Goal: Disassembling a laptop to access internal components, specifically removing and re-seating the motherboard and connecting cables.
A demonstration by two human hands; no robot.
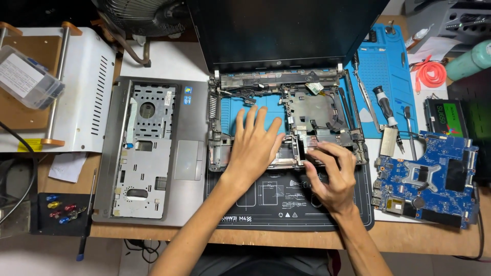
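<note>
Currently, a stripped laptop base is being worked on at the middle of the bench, on a dark mat. The left hand is laid flat on the chassis, fingers spread apart. The right hand is curled at the front right edge, fingers together on a small part that cannot be made out. A careful lift of that corner seems called for. The motherboard lies apart at right, the palmrest cover at left.
</note>
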